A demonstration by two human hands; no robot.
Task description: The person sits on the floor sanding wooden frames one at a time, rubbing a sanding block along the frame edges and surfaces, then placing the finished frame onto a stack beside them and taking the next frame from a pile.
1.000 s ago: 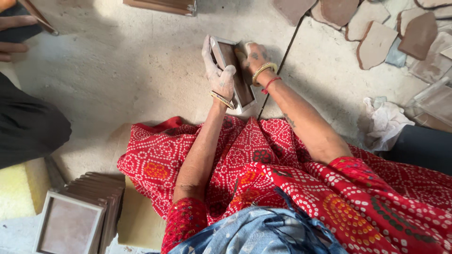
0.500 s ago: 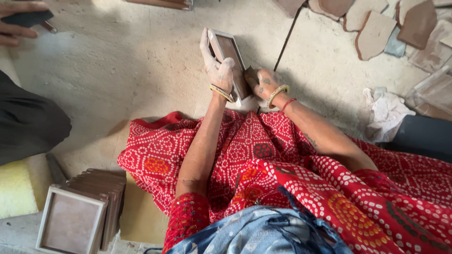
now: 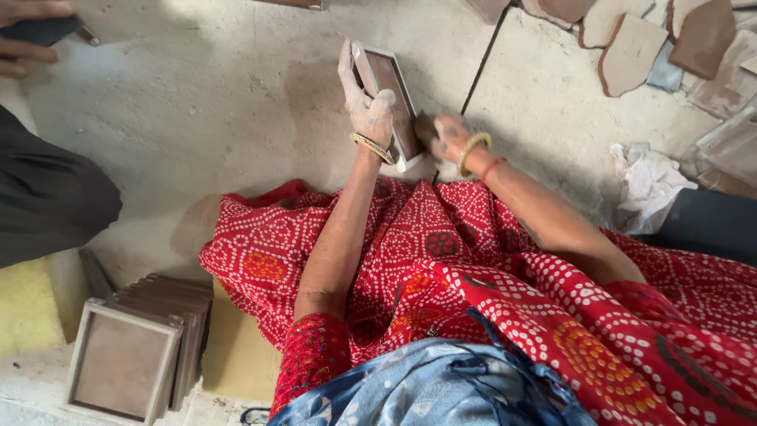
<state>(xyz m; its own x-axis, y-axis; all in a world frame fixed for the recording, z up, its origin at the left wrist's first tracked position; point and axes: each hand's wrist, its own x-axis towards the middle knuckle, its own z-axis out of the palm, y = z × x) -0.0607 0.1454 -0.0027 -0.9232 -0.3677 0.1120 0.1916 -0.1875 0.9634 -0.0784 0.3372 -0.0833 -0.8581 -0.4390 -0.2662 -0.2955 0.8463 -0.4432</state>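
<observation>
A pale, dusty concrete floor [image 3: 197, 126] fills most of the view, crossed by a dark seam running up beyond the hands. Take the small framed tile [image 3: 392, 101] as the landmark: it stands tilted above the floor, just past the red patterned cloth [image 3: 441, 252] over the person's lap. The left hand [image 3: 364, 102] grips its left edge, fingers wrapped up the back and thumb at the front. The right hand [image 3: 448, 136] sits at the tile's lower right corner, curled tight around something dark; what it holds is too blurred and shadowed to tell.

Left of the tile the floor lies bare and open as far as another person's dark sleeve [image 3: 47, 197] and fingers at the frame's edge. Up and right of the tile, broken clay pieces [image 3: 631, 47] crowd the corner, cut off by the border. A crumpled white rag [image 3: 650, 185] lies to the right. Well below-left, a stack of framed tiles [image 3: 134, 347] leans beside a yellow sponge block [image 3: 27, 304].
</observation>
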